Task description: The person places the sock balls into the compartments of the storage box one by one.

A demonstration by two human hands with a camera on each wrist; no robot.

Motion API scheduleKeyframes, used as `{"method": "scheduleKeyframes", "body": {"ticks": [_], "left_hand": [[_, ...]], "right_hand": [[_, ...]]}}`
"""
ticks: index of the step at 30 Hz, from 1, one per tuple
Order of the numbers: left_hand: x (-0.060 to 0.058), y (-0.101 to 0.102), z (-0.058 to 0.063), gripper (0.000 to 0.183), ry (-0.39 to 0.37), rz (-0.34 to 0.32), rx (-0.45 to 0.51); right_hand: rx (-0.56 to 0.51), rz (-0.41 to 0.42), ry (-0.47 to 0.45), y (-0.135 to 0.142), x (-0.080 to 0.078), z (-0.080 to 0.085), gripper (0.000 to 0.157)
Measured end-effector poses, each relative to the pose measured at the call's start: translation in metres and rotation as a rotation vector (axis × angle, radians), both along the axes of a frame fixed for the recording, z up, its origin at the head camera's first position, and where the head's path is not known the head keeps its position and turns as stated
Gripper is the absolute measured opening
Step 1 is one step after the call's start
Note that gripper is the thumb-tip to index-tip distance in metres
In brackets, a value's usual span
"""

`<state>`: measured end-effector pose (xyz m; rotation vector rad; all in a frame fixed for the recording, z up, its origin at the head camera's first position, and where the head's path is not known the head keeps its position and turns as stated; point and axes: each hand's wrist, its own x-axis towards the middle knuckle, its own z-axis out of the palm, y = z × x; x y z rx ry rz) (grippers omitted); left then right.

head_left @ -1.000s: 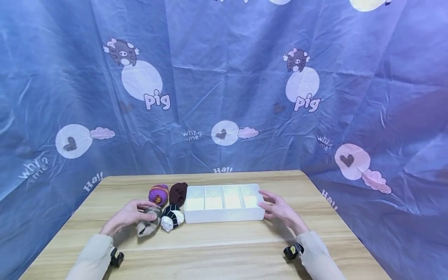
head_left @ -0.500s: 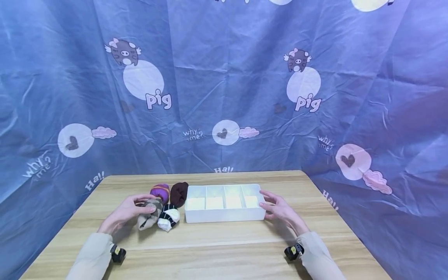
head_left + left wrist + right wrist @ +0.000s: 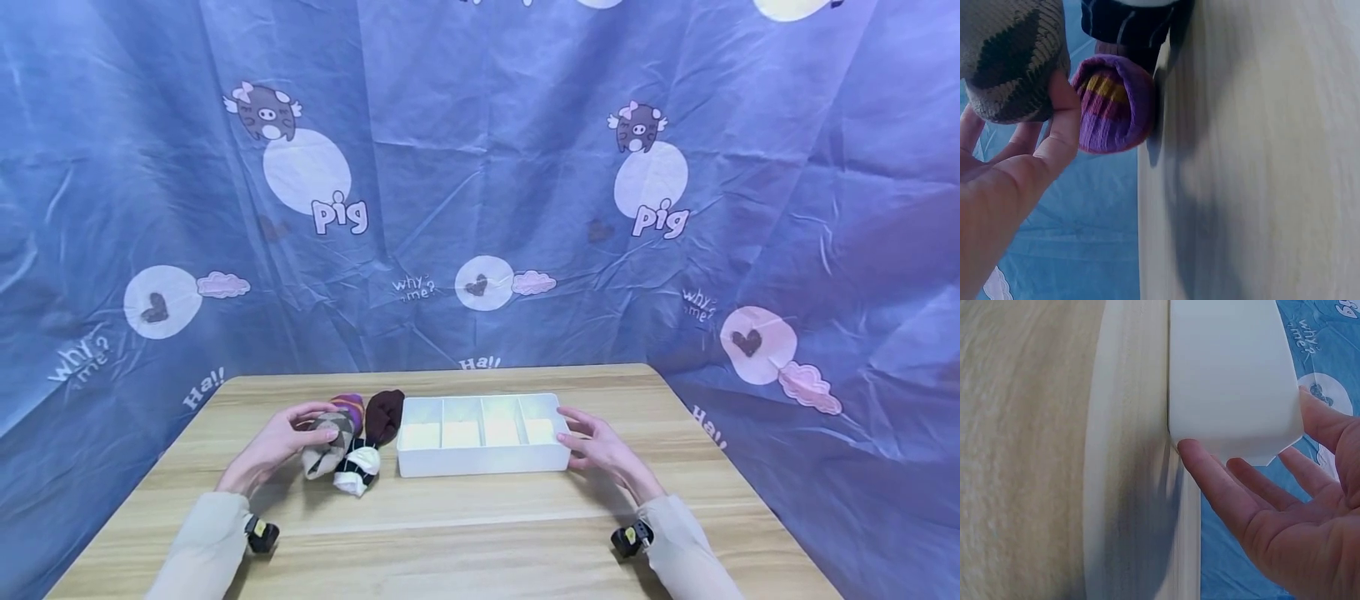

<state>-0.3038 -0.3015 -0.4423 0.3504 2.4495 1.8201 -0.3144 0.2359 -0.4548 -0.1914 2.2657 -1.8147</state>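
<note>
My left hand (image 3: 273, 442) holds a rolled grey-and-beige patterned sock (image 3: 333, 433) between thumb and fingers. In the left wrist view that sock (image 3: 1013, 56) is off the wooden surface. Behind it, partly covered, lies a purple sock ball (image 3: 350, 405) with orange bands. A dark brown rolled sock (image 3: 385, 413) is to its right, and a black-and-white sock (image 3: 358, 468) lies in front. My right hand (image 3: 600, 446) touches the right end of a white box (image 3: 483, 462) with spread fingers. The right wrist view shows the fingertips (image 3: 1190, 447) against the box end.
The box has several compartments in a row, with thin dividers (image 3: 480, 421), and stands right of the socks. Everything rests on a wooden table (image 3: 450, 542). A blue printed curtain (image 3: 420, 208) hangs behind the table and along its sides.
My left hand has lifted the grey-and-beige sock and shifted it slightly right and back. The black-and-white sock has turned and moved a little left. My right hand stays at the box.
</note>
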Motion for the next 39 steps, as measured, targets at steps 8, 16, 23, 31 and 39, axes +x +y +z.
{"method": "scheduleKeyframes", "body": {"ticks": [8, 16, 23, 31, 39], "left_hand": [[-0.006, 0.012, 0.003, 0.057, 0.067, 0.032, 0.021], [-0.012, 0.031, 0.008, 0.056, 0.109, 0.049, 0.060], [-0.016, 0.051, 0.012, 0.061, 0.075, 0.146, 0.049], [-0.018, 0.072, 0.014, 0.065, 0.034, 0.142, 0.100], [-0.022, 0.088, 0.008, 0.059, 0.086, 0.140, 0.154]], "right_hand": [[-0.026, 0.003, -0.009, 0.000, 0.001, -0.001, 0.065], [-0.033, 0.010, 0.000, 0.000, 0.000, 0.002, 0.066], [-0.022, 0.016, 0.010, 0.000, 0.000, 0.003, 0.067], [-0.017, 0.015, 0.008, 0.000, -0.002, 0.001, 0.067], [-0.005, 0.020, 0.005, 0.001, -0.001, 0.000, 0.067]]}}
